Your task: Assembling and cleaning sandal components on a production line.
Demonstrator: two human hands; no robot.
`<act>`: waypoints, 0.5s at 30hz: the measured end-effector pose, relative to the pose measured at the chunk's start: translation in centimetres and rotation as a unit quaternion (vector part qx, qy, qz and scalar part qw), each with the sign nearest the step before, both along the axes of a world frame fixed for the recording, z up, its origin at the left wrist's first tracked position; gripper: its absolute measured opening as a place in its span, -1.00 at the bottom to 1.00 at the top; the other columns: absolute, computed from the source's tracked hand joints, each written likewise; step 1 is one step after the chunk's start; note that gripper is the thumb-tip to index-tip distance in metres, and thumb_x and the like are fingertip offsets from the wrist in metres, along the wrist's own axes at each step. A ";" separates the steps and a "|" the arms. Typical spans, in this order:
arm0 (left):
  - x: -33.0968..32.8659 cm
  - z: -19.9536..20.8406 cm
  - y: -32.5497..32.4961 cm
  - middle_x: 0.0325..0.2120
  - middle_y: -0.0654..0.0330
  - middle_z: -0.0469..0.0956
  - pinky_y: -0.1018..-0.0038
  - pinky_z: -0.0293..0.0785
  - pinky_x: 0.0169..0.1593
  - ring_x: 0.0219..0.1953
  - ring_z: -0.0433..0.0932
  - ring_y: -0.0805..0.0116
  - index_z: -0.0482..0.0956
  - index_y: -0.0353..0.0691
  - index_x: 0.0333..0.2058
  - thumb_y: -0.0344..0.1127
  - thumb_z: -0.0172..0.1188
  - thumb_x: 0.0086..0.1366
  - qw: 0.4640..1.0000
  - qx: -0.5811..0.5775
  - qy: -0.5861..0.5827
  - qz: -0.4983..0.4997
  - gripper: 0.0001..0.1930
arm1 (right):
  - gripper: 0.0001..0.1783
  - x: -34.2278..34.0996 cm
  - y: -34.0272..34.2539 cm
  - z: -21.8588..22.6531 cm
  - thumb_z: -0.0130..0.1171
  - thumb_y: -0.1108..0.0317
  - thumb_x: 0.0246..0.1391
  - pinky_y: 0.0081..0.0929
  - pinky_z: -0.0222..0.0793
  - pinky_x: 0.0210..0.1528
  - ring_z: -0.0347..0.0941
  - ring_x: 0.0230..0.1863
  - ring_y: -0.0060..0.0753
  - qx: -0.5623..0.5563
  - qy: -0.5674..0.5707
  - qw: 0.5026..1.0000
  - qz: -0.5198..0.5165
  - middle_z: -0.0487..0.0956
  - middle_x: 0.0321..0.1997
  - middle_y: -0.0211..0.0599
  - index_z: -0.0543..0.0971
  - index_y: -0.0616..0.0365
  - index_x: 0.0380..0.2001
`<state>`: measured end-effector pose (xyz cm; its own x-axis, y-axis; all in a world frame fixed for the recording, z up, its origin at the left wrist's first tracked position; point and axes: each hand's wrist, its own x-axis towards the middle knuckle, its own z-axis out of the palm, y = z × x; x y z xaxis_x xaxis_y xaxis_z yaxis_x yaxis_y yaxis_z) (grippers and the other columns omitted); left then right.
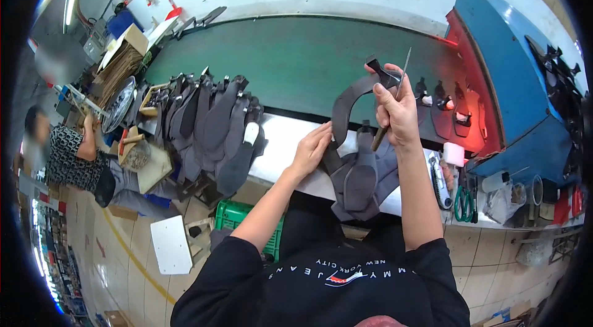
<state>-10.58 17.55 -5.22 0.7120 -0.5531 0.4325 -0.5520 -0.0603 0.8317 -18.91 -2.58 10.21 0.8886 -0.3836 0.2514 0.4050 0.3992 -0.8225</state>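
Note:
My right hand is closed around the shiny black end of a dark grey, curved sole-like piece. The same hand also holds a slim tool, apparently a knife, its pointed blade up and brown handle down. My left hand has its fingers stretched out, the tips against the lower end of the curved piece; its thumb is hidden. Below, several similar grey pieces lie overlapped at the bench edge in front of me.
A green conveyor belt runs behind the metal bench. Many grey pieces hang at the left. On the right, a blue machine glows red inside over black parts. Green-handled scissors lie nearby. Another person sits at far left.

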 end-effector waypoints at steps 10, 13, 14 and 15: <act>-1.8 11.7 -3.1 0.13 -0.03 0.43 0.43 0.36 0.18 0.10 0.48 0.27 0.34 -0.37 0.19 -0.38 0.14 0.34 0.960 -0.186 0.193 -0.083 -0.53 | -0.50 -3.5 -0.4 -2.2 -0.08 -0.11 0.30 -0.78 -0.10 -0.82 0.02 -0.84 -0.81 0.171 0.119 0.973 0.101 0.64 -0.12 -0.23 0.51 0.13 -0.09; -3.3 12.7 -5.2 0.16 0.03 0.40 0.46 0.36 0.15 0.05 0.46 0.42 0.34 -0.31 0.22 -0.43 0.07 0.33 0.934 -0.170 0.280 -0.140 -0.52 | -0.48 -5.1 1.3 -4.2 -0.07 -0.14 0.29 -0.77 -0.12 -0.83 0.05 -0.83 -0.84 0.267 0.153 0.939 0.155 0.65 -0.26 -0.33 0.54 0.11 -0.12; -3.3 12.7 -5.5 0.13 0.04 0.44 0.49 0.40 0.09 -0.02 0.50 0.45 0.34 -0.30 0.22 -0.43 0.06 0.32 0.930 -0.123 0.313 -0.145 -0.53 | -0.50 -5.5 1.6 -5.5 -0.06 -0.13 0.29 -0.77 -0.01 -0.79 0.16 -0.78 -0.82 0.279 0.135 0.929 0.200 0.64 -0.29 -0.38 0.54 0.09 -0.11; -3.5 12.6 -5.6 0.09 0.05 0.48 0.52 0.45 0.03 -0.09 0.54 0.47 0.35 -0.30 0.21 -0.43 0.05 0.32 0.923 -0.076 0.345 -0.151 -0.53 | -0.52 -5.9 1.9 -6.3 -0.05 -0.12 0.29 -0.78 0.09 -0.75 0.26 -0.73 -0.80 0.292 0.115 0.917 0.245 0.63 -0.32 -0.42 0.54 0.06 -0.10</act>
<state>-14.06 12.00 7.41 0.6708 -0.7413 0.0232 0.1389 0.1563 0.9779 -24.79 -0.71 3.86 0.9941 0.0659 -0.0866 -0.0982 0.8864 -0.4523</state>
